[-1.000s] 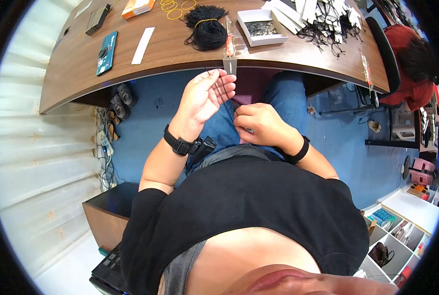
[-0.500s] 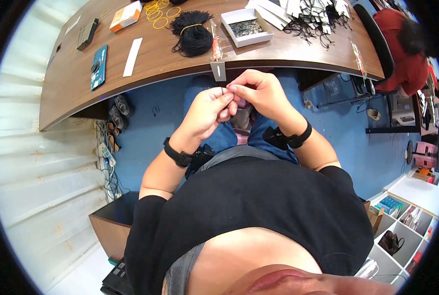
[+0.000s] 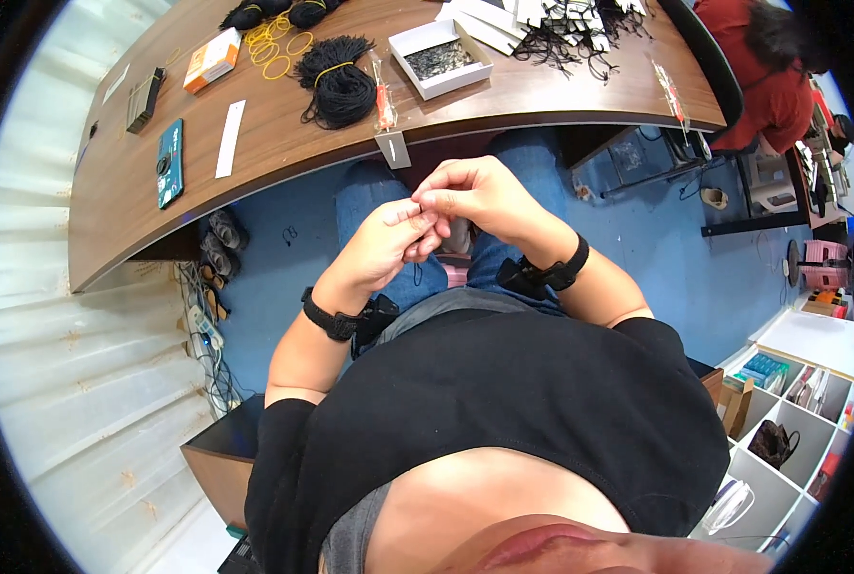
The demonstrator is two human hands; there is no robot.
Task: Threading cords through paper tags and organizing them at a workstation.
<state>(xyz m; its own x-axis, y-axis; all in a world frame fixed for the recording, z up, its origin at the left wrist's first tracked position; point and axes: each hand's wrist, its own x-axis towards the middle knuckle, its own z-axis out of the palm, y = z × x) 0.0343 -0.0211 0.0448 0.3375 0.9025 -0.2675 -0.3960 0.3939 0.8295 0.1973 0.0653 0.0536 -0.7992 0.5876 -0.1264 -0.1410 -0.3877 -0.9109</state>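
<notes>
My left hand (image 3: 387, 247) and my right hand (image 3: 473, 196) meet fingertip to fingertip above my lap, just below the desk edge. Both pinch a thin black cord (image 3: 417, 275), of which a short end dangles under the left fingers. What lies between the fingertips is too small to tell. A pink object (image 3: 456, 275) rests on my jeans beneath the hands, mostly hidden. Each wrist wears a black band.
The curved brown desk (image 3: 283, 143) carries a bundle of black cords (image 3: 341, 88), a white box of small parts (image 3: 440, 59), yellow rubber bands (image 3: 279, 55), an orange box (image 3: 210, 59) and a teal phone (image 3: 169, 163). Another person in red (image 3: 776, 81) sits far right. Shoes (image 3: 218, 245) lie under the desk.
My left hand has come down from the desk edge and joined my right hand. The two now pinch together over my lap.
</notes>
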